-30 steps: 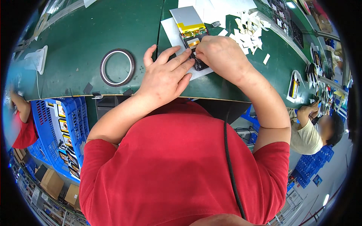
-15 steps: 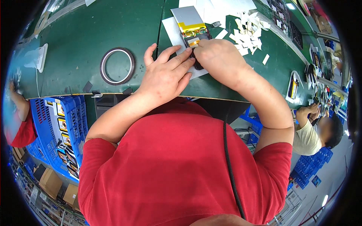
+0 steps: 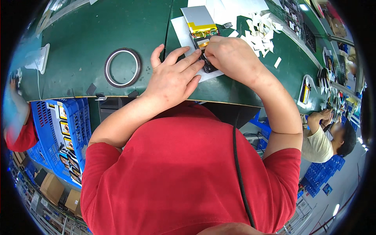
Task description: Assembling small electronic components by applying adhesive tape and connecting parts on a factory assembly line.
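An opened phone-like device (image 3: 210,68) lies on a white sheet (image 3: 181,29) near the bench's front edge. A flat grey battery pack (image 3: 198,15) with yellow tape extends from its far end, beside exposed electronics. My left hand (image 3: 172,78) is open, fingers spread, index and middle fingertips resting on the device's left edge. Over the device's right side, my right hand (image 3: 231,55) is closed with the fingers curled down. Whatever its fingertips pinch is hidden beneath them.
A roll of dark tape (image 3: 122,67) lies left on the green bench (image 3: 86,43). White paper strips (image 3: 261,34) are piled at the far right. Below left stands a blue crate (image 3: 80,117) holding several devices. A co-worker (image 3: 321,143) sits at the right; another person's red sleeve (image 3: 23,135) shows left.
My right hand has shifted slightly up over the device, its fingers still curled. The left hand stays almost in place. At the far left, the other person's arm has moved.
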A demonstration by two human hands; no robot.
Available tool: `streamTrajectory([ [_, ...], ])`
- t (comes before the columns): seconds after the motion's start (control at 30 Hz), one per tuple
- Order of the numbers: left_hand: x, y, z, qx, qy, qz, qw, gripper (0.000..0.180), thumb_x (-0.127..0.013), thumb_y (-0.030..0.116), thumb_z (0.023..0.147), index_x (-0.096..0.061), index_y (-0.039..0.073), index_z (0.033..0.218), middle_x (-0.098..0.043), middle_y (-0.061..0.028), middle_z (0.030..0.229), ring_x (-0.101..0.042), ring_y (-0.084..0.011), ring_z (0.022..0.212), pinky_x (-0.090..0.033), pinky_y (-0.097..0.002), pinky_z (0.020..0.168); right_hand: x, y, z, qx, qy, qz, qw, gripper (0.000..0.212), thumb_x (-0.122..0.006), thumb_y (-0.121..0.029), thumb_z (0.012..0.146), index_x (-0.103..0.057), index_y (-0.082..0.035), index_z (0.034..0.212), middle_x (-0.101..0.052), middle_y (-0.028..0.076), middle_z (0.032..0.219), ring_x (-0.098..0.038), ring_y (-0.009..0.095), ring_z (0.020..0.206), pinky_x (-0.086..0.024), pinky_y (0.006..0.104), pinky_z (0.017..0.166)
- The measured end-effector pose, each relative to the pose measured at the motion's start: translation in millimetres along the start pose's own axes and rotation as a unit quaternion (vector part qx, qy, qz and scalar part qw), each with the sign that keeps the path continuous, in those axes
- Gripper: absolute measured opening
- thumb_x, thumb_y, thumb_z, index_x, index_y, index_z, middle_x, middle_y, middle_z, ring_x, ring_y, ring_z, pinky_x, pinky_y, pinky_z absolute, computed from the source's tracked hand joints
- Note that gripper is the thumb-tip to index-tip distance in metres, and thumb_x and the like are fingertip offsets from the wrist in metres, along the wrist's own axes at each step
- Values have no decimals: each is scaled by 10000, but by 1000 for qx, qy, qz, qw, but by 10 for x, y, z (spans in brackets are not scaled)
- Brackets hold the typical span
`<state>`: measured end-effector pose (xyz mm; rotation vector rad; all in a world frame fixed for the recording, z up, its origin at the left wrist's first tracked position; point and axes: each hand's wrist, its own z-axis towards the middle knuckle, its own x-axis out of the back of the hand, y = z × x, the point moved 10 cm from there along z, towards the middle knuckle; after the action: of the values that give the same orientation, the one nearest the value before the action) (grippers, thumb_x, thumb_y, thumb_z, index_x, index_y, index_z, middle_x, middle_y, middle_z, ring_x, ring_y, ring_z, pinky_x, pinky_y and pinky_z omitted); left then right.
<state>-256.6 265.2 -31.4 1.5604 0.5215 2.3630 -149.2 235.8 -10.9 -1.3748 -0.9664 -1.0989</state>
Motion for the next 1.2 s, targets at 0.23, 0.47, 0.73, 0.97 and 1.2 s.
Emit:
streamTrajectory([
  [0.23, -11, -3, 10, 0, -5, 4, 1000, 299, -710, 259, 918, -738, 145, 1193, -661, -5, 1361, -535, -249, 1322, -202, -637, 1155, -94, -136, 39, 22, -42, -68, 997, 100, -667, -89, 820, -728, -22, 861, -701, 158, 881, -725, 317, 857, -586, 414, 750],
  [0.47, -10, -4, 1, -1, -2, 0, 1000, 302, -704, 255, 921, -735, 145, 1201, -654, -6, 1372, -539, -248, 1317, -203, -639, 1154, 52, -11, 34, -20, -43, 1, 999, 99, -669, -98, 827, -724, -20, 852, -701, 146, 871, -725, 306, 850, -587, 403, 758],
  [0.73, -9, 3, 13, -1, -2, 2, 1000, 313, -717, 239, 908, -734, 147, 1207, -659, -12, 1374, -547, -252, 1314, -207, -631, 1150, -65, -49, -1, 22, -37, -61, 997, 72, -678, -122, 884, -701, -61, 854, -667, 101, 887, -703, 299, 807, -572, 432, 707],
  [0.97, -4, -6, 2, 3, -3, 0, 1000, 335, -728, 215, 896, -726, 153, 1225, -660, -15, 1383, -549, -262, 1317, -210, -626, 1144, -86, -56, 50, 41, -38, -98, 994, 70, -668, -114, 881, -707, -62, 856, -671, 100, 870, -707, 297, 810, -578, 425, 711],
  [1.2, -6, -5, 3, 4, -6, -3, 1000, 335, -725, 216, 894, -722, 154, 1224, -654, -14, 1391, -544, -261, 1322, -208, -628, 1145, -82, -26, 5, 19, -51, -44, 998, 76, -666, -116, 876, -696, -53, 845, -668, 100, 874, -703, 300, 816, -575, 423, 717],
])
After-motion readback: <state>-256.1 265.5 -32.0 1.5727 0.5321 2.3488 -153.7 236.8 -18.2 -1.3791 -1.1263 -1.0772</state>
